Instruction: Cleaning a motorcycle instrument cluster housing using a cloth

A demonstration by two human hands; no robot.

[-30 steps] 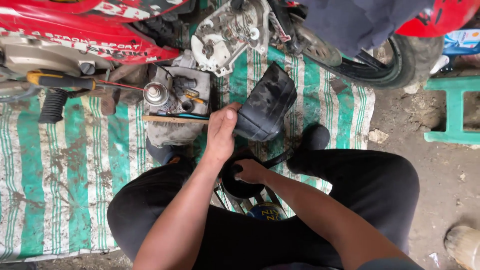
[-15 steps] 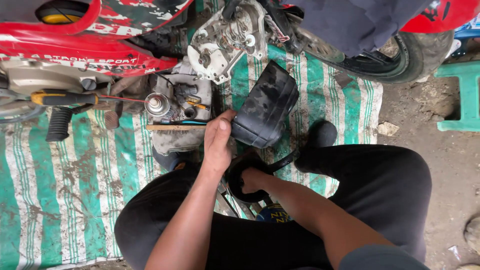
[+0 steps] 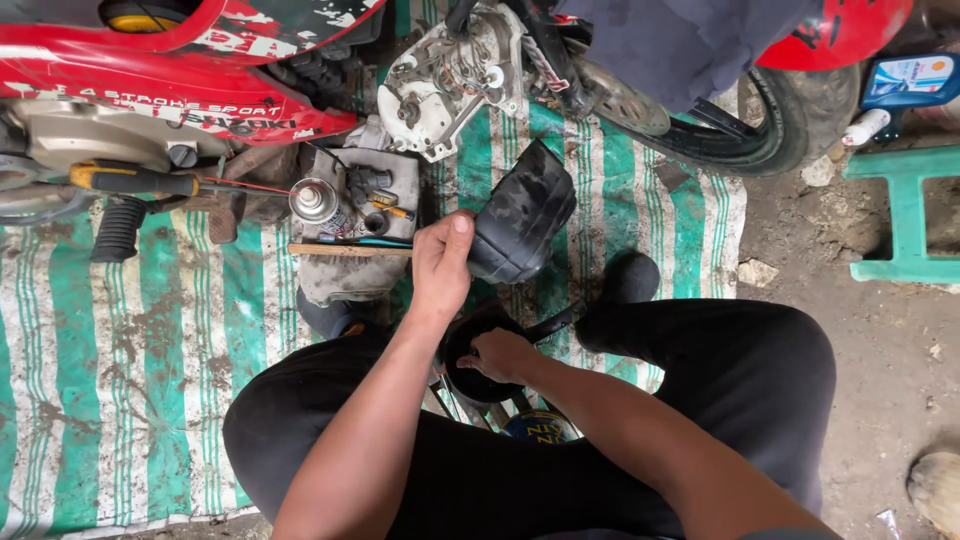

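My left hand (image 3: pixel 441 262) grips the near edge of a black, dusty plastic engine cover (image 3: pixel 522 212), held tilted above the striped mat (image 3: pixel 130 360). Below it, between my knees, my right hand (image 3: pixel 497 354) rests curled on a round black part (image 3: pixel 470 345), fingers closed against its rim. Both forearms reach out over my black trousers. Just beyond the cover sits the exposed grey engine casing (image 3: pixel 445 85) of a red motorcycle (image 3: pixel 170 85).
A grey tray (image 3: pixel 360 195) with a spray can (image 3: pixel 314 200) and small tools lies left of my left hand. A yellow-handled screwdriver (image 3: pixel 135 180) rests by the bike. The rear tyre (image 3: pixel 770 130), a green stool (image 3: pixel 900 215) and an oil bottle (image 3: pixel 905 80) stand at right.
The view has shifted slightly; my left hand still holds the black cover, now a little higher and more upright. My right hand stays on the round black part.
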